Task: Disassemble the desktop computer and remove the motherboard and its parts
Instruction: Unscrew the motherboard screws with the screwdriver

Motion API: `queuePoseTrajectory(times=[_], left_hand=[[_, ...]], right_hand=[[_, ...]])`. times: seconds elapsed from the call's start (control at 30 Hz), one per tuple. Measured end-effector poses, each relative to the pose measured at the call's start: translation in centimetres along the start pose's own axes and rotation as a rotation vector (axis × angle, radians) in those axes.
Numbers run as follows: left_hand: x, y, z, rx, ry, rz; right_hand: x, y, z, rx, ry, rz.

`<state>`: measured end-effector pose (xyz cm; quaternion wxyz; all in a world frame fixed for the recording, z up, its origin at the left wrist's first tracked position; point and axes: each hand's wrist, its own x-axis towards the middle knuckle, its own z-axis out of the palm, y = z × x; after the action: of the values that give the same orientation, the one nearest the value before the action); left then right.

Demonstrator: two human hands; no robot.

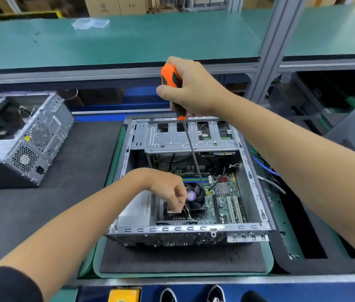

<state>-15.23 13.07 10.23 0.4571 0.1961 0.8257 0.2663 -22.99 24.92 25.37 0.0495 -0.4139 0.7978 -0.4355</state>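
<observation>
Left hand (pixel 168 188) grip: fingertips pinched on thin wires (pixel 187 211) beside CPU fan (pixel 195 198), wrist bent down into open computer case (pixel 194 228) lying on worktop (pixel 80 162). Beyond it, right hand (pixel 190 90) grip: fist wrapped round orange-black screwdriver (pixel 171 83), forearm raised above case. Screwdriver near upright, handle up, long shaft slanting down, tip by motherboard (pixel 224 201) just right of fan.

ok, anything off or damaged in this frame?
Nothing looks damaged. The open computer case sits square on its mat. The right hand grips the screwdriver, tip down beside the CPU fan; the left hand pinches the fan's wires. A second case lies at left.
</observation>
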Motion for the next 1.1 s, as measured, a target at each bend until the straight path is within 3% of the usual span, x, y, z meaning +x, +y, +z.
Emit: queuePoseTrajectory(times=[0.2,0.3,0.4,0.5,0.6,0.7,0.83,1.1], left_hand=[[-1.5,0.1,-2.3,-0.016,0.185,0.05],[-3.0,-0.2,-3.5,-0.181,0.16,0.062],[-3.0,-0.6,-3.8,-0.041,0.199,-0.008],[-2.1,-1.2,-3.6,0.21,0.476,-0.037],[-2.1,-1.9,-3.9,0.176,0.813,0.053],[-2.1,-2.6,-4.8,0.249,1.014,0.058],[-1.4,-3.2,-6.1,0.34,1.006,-0.06],[0.3,-3.2,-6.9,0.431,1.017,-0.175]], right_hand=[[0.6,-0.4,0.4,0.045,0.064,-0.036],[1.1,-0.6,0.3,0.095,0.137,-0.047],[1.3,-0.6,0.5,0.093,0.149,-0.041],[1.5,-0.4,0.8,0.047,0.141,-0.048],[1.8,-0.4,0.7,0.006,0.159,-0.074],[2.1,-0.3,0.5,-0.104,0.209,-0.051],[3.8,-0.6,-0.8,-0.309,0.276,0.011],[3.9,5.1,-0.3,-0.526,-0.012,0.496]])
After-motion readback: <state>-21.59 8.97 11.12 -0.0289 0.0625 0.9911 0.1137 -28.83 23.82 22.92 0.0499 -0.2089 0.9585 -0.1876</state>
